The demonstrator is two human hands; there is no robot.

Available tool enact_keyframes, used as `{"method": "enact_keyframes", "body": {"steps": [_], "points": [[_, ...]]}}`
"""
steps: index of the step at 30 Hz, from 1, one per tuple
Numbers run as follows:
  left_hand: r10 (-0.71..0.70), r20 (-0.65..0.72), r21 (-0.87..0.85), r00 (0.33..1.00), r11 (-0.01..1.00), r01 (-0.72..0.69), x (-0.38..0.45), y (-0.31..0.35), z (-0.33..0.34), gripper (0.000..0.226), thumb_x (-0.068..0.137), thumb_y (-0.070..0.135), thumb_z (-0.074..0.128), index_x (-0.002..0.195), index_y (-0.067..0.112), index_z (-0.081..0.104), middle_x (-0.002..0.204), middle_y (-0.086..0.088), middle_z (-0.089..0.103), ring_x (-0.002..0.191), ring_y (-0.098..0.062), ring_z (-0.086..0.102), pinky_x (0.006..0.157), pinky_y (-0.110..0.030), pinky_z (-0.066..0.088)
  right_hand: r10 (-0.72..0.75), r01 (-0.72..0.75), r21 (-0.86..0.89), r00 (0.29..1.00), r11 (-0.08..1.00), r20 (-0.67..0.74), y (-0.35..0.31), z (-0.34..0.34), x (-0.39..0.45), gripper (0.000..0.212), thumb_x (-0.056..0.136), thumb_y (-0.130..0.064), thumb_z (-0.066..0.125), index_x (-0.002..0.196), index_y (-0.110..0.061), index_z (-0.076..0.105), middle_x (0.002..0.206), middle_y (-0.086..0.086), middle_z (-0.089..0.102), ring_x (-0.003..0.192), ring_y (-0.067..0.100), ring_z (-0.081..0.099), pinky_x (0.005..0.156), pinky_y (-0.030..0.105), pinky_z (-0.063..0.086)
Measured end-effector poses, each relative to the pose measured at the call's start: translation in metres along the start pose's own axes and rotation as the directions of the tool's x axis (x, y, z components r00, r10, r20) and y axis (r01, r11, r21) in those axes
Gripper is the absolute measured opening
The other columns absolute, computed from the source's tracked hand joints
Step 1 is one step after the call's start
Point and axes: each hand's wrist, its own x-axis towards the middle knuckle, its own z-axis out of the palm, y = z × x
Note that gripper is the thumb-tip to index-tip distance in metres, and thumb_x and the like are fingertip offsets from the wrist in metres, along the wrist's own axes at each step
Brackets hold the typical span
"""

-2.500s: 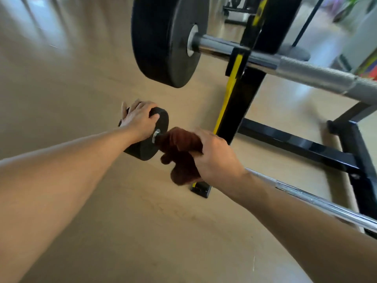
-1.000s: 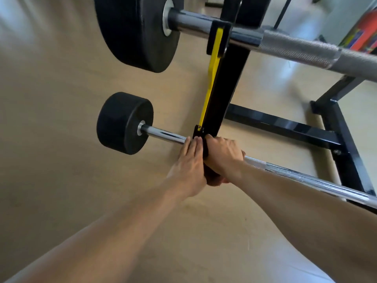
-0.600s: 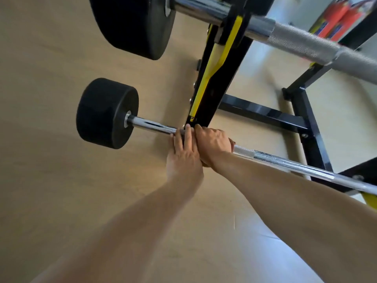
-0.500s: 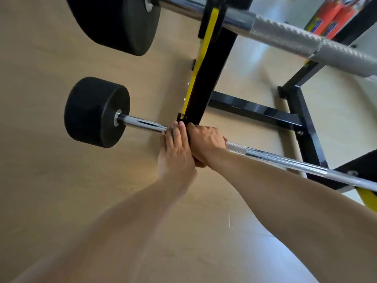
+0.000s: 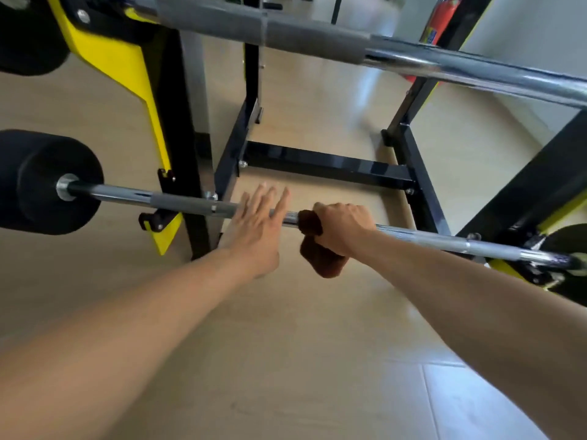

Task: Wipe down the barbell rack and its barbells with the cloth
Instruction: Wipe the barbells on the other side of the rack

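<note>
Head view: right hand [image 5: 344, 228], clenching the brown cloth [image 5: 317, 246] round the lower barbell [image 5: 184, 203], has slid rightward from the rack upright [image 5: 190, 173] to mid-shaft, left hand [image 5: 255, 231] now released, suggesting shaft-wiping underway.

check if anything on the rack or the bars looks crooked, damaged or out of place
Nothing stands out. The lower barbell lies across the rack, the right hand grips the brown cloth around it, and the left hand hovers open.

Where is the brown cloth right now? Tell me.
Centre-right in the head view: the brown cloth is wrapped on the lower barbell, gripped by the right hand, beside the left hand.
</note>
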Motion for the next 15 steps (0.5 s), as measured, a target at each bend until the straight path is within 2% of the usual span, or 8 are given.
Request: {"method": "enact_keyframes", "body": {"steps": [2,4,8,10,12,15], "points": [[0.007,0.141,-0.056,0.99,0.998,0.001,0.02,0.039,-0.001,0.114,0.085,0.013,0.062,0.154,0.018,-0.029,0.167,-0.01,-0.016,0.152,-0.031,-0.02,0.123,-0.054,-0.009,0.09,-0.089,-0.027,0.995,0.996,0.043,0.055,0.002,-0.024,0.015,0.09,-0.041,0.058,0.1,-0.033,0.05,0.08,-0.007,0.061,0.069,0.017,0.06,0.069,0.037,0.054],[-0.045,0.28,-0.083,0.959,0.994,0.071,0.038,0.065,-0.001,0.114,0.086,0.02,0.063,0.154,0.019,-0.03,0.166,-0.011,-0.021,0.151,-0.034,-0.024,0.119,-0.06,-0.014,0.219,-0.213,-0.066,0.972,0.975,0.089,0.114,0.004,-0.051,0.016,0.088,-0.046,0.056,0.095,-0.033,0.051,0.077,-0.01,0.06,0.071,0.017,0.062,0.071,0.038,0.057],[-0.112,0.353,0.009,0.929,0.993,0.117,0.053,0.077,0.008,0.12,0.082,0.03,0.07,0.155,0.022,-0.025,0.159,-0.014,-0.036,0.146,-0.041,-0.032,0.113,-0.066,-0.019,0.387,-0.375,-0.118,0.917,0.919,0.097,0.182,0.006,-0.085,0.028,0.081,-0.06,0.06,0.081,-0.033,0.052,0.068,-0.012,0.057,0.062,0.015,0.057,0.058,0.029,0.044],[-0.127,0.375,0.036,0.918,0.992,0.123,0.053,0.077,0.01,0.127,0.08,0.036,0.074,0.153,0.022,-0.028,0.154,-0.016,-0.044,0.144,-0.043,-0.034,0.112,-0.068,-0.02,0.376,-0.369,-0.089,0.922,0.925,0.09,0.18,0.005,-0.088,0.03,0.08,-0.062,0.062,0.077,-0.033,0.054,0.065,-0.011,0.058,0.058,0.012,0.055,0.055,0.029,0.039],[-0.147,0.387,0.057,0.91,0.989,0.136,0.057,0.079,0.011,0.131,0.079,0.039,0.075,0.151,0.021,-0.032,0.149,-0.018,-0.05,0.142,-0.045,-0.037,0.111,-0.069,-0.021,0.329,-0.325,-0.066,0.943,0.943,0.059,0.165,0.004,-0.082,0.032,0.081,-0.065,0.061,0.083,-0.033,0.056,0.068,-0.01,0.058,0.06,0.014,0.054,0.057,0.031,0.038],[-0.153,0.373,0.046,0.915,0.988,0.147,0.057,0.081,0.012,0.132,0.077,0.036,0.077,0.151,0.022,-0.033,0.146,-0.017,-0.053,0.141,-0.045,-0.038,0.112,-0.07,-0.018,0.152,-0.153,-0.047,0.988,0.987,-0.016,0.113,0.006,-0.054,0.037,0.084,-0.065,0.06,0.094,-0.03,0.053,0.07,-0.011,0.054,0.059,0.013,0.052,0.058,0.031,0.039]]}}
